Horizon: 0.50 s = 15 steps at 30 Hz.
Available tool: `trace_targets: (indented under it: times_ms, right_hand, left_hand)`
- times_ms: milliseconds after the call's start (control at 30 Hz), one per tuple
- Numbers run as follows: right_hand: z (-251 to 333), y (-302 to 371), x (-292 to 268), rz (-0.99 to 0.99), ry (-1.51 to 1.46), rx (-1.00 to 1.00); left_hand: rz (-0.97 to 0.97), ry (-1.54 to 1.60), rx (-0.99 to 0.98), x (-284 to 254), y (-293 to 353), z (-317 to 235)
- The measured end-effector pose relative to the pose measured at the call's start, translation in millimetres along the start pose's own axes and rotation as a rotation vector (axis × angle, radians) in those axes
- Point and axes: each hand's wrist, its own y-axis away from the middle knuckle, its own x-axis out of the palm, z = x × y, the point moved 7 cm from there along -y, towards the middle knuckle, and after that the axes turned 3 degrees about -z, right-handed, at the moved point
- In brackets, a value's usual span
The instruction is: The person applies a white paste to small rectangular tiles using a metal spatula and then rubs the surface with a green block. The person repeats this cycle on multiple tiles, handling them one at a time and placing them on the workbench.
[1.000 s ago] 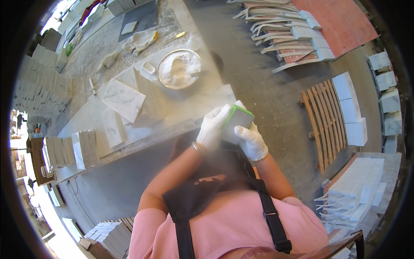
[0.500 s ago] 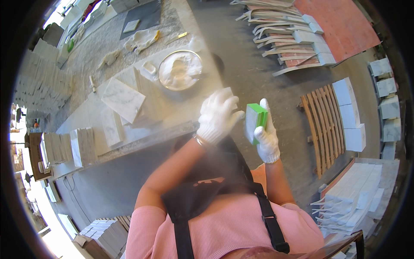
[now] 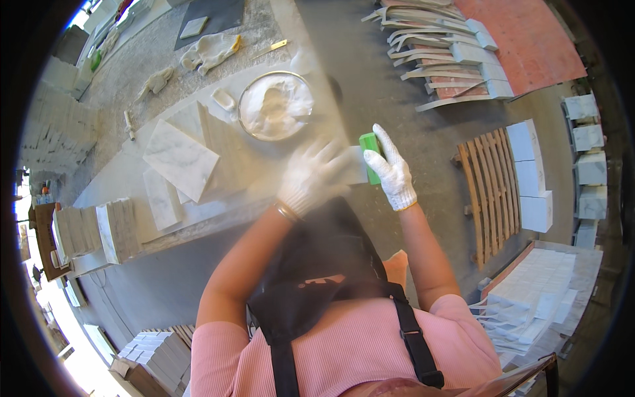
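Observation:
My right hand (image 3: 395, 173), in a white knitted glove, grips a green block (image 3: 369, 157) between its thumb and fingers. To the left of the block, a pale flat piece (image 3: 356, 165) shows beyond my left fingertips; what supports it is hidden. My left hand (image 3: 314, 175), gloved the same way, is smeared by motion over the table's near edge. Its fingers look spread, and I see nothing gripped in them. A round bowl (image 3: 276, 135) of white powder sits beyond it, beside a small white dish (image 3: 223, 100). Grey-veined marble tiles (image 3: 180, 159) lie to the left.
Upright stacks of slabs (image 3: 118, 228) stand at the table's left end. Gloves (image 3: 211, 53) and a yellow-handled tool (image 3: 270, 48) lie farther back. On the floor to the right are a wooden pallet (image 3: 486, 192), white boxes (image 3: 529, 159) and strapped stacks (image 3: 529, 284).
My hands have shifted left, and the left one is more blurred now. The green block has turned in my right hand, showing a narrower side. More of the pale flat piece shows.

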Motion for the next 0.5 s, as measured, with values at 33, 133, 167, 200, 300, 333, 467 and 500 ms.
trace_targets:
  times_ms: [33, 133, 167, 200, 300, 333, 467, 500]
  right_hand:
    - [-11, -5, 4, -0.015, -0.034, 0.088]
    - [-22, -19, 12, -0.041, -0.162, 0.21]
    - [-21, -20, 10, -0.072, -0.219, 0.235]
    - [-17, -17, 6, -0.098, -0.27, 0.262]
    - [0, 5, 0, -0.108, -0.356, 0.274]
    - [6, 10, 2, -0.078, -0.29, 0.237]
    - [16, -3, 8, -0.115, 0.126, 0.039]
    - [11, -9, 8, -0.113, 0.076, 0.072]
  left_hand:
    - [-0.002, 0.02, 0.0, -1, 0, 0]
    - [-0.005, 0.028, -0.01, -4, -1, 0]
    - [-0.004, 0.033, -0.014, -5, -1, 0]
    - [-0.004, 0.038, -0.02, -5, -1, 0]
    - [-0.02, 0.046, -0.022, -5, -1, 1]
    - [-0.005, 0.044, -0.025, -4, -1, 1]
    - [0.001, 0.077, -0.029, -2, -3, 2]
    - [0.009, 0.077, -0.026, -2, -3, 2]
